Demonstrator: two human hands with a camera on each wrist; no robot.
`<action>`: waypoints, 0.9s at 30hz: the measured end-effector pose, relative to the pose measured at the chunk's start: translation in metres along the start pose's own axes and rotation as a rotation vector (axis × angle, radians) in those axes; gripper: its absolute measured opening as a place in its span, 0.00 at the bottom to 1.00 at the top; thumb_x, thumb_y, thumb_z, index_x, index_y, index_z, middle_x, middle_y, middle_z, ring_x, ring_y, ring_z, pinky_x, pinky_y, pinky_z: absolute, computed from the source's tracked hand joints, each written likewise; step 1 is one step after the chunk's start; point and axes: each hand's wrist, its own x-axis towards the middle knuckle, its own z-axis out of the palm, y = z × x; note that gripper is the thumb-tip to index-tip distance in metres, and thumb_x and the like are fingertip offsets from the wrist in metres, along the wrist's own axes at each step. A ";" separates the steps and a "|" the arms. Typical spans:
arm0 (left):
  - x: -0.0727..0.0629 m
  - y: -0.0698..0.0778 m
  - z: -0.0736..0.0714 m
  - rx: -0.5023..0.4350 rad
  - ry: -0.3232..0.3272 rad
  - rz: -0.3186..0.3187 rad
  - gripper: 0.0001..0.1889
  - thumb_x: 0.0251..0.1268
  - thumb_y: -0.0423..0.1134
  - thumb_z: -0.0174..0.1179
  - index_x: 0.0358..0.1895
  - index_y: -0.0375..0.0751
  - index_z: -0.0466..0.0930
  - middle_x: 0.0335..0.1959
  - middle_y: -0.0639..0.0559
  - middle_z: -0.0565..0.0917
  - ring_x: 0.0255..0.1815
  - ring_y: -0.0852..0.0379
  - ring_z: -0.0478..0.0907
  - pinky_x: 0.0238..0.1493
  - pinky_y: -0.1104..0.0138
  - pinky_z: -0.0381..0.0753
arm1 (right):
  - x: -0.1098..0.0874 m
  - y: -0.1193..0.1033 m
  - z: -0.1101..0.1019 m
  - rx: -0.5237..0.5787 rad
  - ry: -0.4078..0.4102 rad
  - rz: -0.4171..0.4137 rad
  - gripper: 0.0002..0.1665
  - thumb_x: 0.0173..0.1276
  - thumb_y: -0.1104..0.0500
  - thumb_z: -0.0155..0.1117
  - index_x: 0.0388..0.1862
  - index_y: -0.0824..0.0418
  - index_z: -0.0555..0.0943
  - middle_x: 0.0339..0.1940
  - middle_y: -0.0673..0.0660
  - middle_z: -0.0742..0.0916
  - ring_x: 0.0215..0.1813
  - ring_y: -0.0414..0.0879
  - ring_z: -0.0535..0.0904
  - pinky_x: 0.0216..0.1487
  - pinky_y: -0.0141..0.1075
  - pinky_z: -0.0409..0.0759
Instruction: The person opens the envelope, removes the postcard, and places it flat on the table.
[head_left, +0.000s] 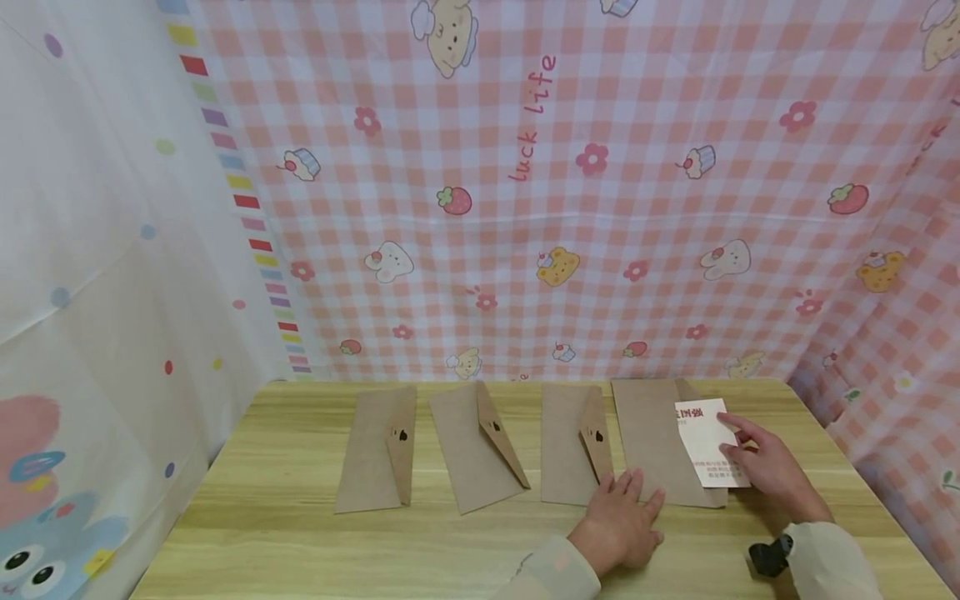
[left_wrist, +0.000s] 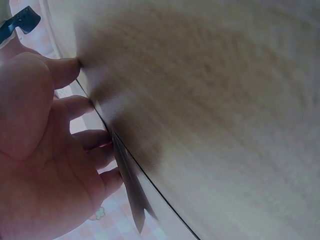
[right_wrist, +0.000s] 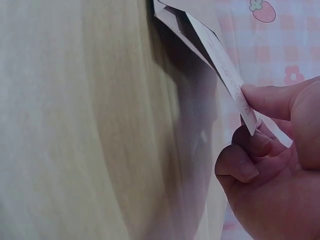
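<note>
My right hand (head_left: 776,468) pinches the right edge of a white card (head_left: 708,442) with red print. The card overlaps the right side of a brown paper envelope (head_left: 645,450) whose flap is unfolded to the right. In the right wrist view, the thumb presses the printed face of the card, and its far end lies at the envelope's parted mouth. My left hand (head_left: 621,518) rests on the table, fingers spread, between that envelope and another brown envelope (head_left: 562,446) with a dark mark on its flap. Its fingertips are right at that envelope's lower corner.
Two more brown envelopes, one tilted (head_left: 461,450) and one at the far left (head_left: 367,450), lie with flaps folded over. The wooden table (head_left: 300,542) ends at a pink checked cloth (head_left: 480,233) behind; white cloth (head_left: 135,275) hangs at left.
</note>
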 end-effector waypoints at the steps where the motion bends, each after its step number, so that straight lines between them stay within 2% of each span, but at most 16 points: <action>1: 0.000 0.000 0.000 0.004 0.001 0.000 0.30 0.74 0.66 0.38 0.77 0.77 0.45 0.80 0.65 0.48 0.80 0.67 0.43 0.77 0.66 0.48 | 0.000 0.000 0.000 -0.006 0.002 0.003 0.31 0.74 0.62 0.57 0.72 0.71 0.65 0.46 0.66 0.77 0.43 0.51 0.73 0.35 0.31 0.68; 9: 0.000 0.001 0.000 0.023 0.000 -0.009 0.30 0.74 0.67 0.36 0.77 0.77 0.44 0.80 0.65 0.47 0.80 0.67 0.43 0.77 0.66 0.48 | -0.001 0.002 0.000 -0.001 0.019 -0.001 0.31 0.74 0.62 0.58 0.72 0.71 0.65 0.47 0.68 0.77 0.47 0.58 0.74 0.38 0.31 0.70; 20: 0.001 0.001 0.000 0.023 0.000 -0.009 0.30 0.74 0.67 0.36 0.77 0.77 0.43 0.80 0.66 0.48 0.80 0.67 0.43 0.77 0.66 0.48 | -0.004 0.003 -0.005 -0.001 0.016 0.006 0.31 0.75 0.61 0.56 0.72 0.70 0.65 0.47 0.68 0.77 0.45 0.56 0.75 0.34 0.31 0.70; 27: 0.001 0.001 0.001 0.025 0.002 -0.012 0.30 0.74 0.67 0.36 0.77 0.77 0.43 0.80 0.66 0.48 0.80 0.67 0.43 0.77 0.65 0.48 | -0.006 0.007 -0.007 0.018 0.023 0.008 0.31 0.75 0.61 0.56 0.73 0.71 0.64 0.46 0.66 0.76 0.40 0.49 0.73 0.32 0.30 0.71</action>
